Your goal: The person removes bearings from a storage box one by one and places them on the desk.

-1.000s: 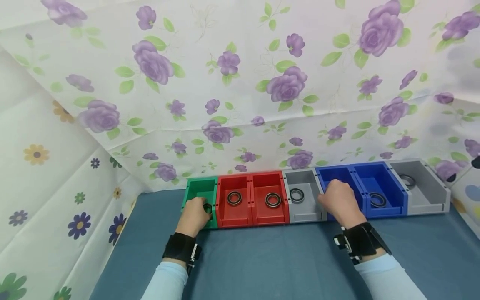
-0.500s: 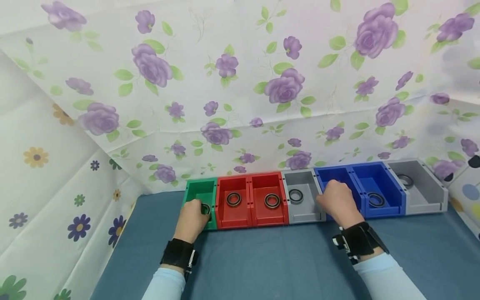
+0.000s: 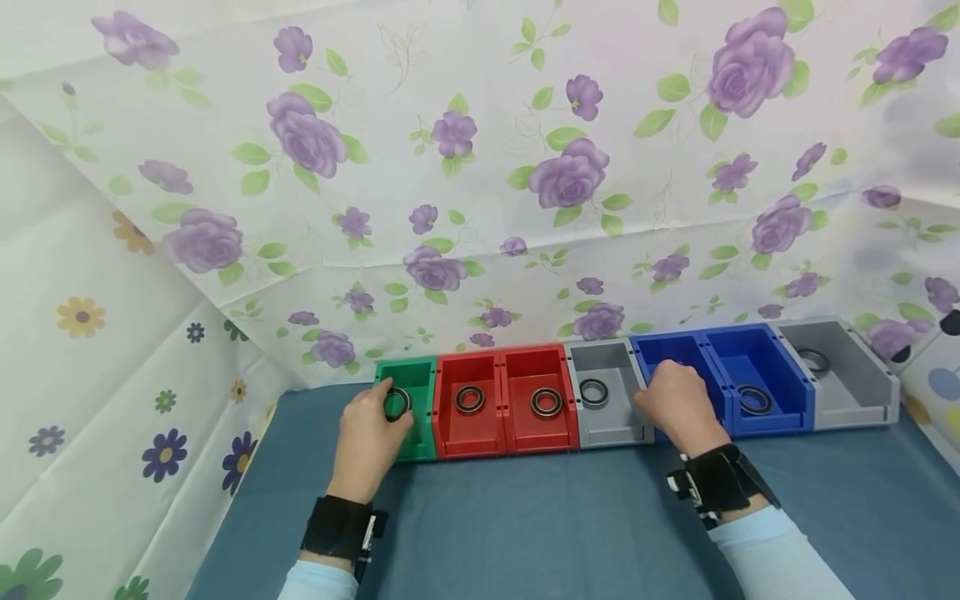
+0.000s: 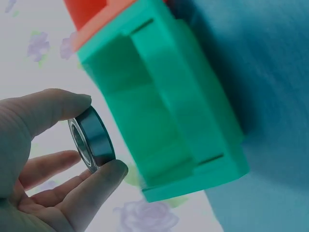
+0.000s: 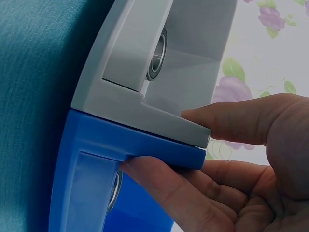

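Note:
My left hand pinches a ball bearing between thumb and fingers, a dark ring with a metal inner race. In the left wrist view the bearing is outside the outline of the green bin; in the head view it overlaps that bin. My right hand grips the adjoining side walls of the left grey bin and a blue bin. Its thumb is on the grey side, its fingers on the blue side. A bearing lies in that grey bin, and another bearing shows partly in the blue one.
Two red bins with one bearing each stand beside the green bin. Further right are another blue bin and another grey bin, each holding a bearing. Behind the row hangs a flowered cloth; a blue-green cloth covers the table.
My left hand has moved up and left with the bearing, which was lower and further right in the green bin before. My right hand has kept its hold on the bin walls.

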A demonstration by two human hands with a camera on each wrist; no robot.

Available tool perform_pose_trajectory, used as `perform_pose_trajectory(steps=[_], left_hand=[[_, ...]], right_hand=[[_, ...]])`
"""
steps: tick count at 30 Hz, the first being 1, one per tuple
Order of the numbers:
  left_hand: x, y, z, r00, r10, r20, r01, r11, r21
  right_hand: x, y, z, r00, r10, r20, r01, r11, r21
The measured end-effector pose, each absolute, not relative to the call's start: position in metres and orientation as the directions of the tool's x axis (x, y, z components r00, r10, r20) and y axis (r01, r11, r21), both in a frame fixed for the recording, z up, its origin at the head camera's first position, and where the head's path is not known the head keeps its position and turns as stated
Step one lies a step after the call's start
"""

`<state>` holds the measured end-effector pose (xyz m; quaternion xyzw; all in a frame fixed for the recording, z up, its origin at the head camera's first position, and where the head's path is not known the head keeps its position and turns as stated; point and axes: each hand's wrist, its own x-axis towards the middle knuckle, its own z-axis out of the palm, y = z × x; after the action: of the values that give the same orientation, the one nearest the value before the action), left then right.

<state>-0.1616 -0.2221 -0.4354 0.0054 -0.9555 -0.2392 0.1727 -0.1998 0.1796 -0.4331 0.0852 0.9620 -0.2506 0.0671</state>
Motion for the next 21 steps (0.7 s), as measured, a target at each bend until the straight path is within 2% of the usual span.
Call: perform_pose_trajectory(steps=[15,21], left_hand=[[-0.125,-0.207,-0.422,-0.907,-0.059,0.418,0.153,0.877,0.456],[-0.113,-0.199,-0.432,-0.919,-0.033,0.393,0.154,0.887,0.436]], right_hand=[[-0.2,0.18,-0.434,-0.978,0.124,-0.166,0.189,0.858,-0.478],[-0.2,0.18,-0.432,-0.977,0.128,-0.169,0.195,0.855,-0.48]])
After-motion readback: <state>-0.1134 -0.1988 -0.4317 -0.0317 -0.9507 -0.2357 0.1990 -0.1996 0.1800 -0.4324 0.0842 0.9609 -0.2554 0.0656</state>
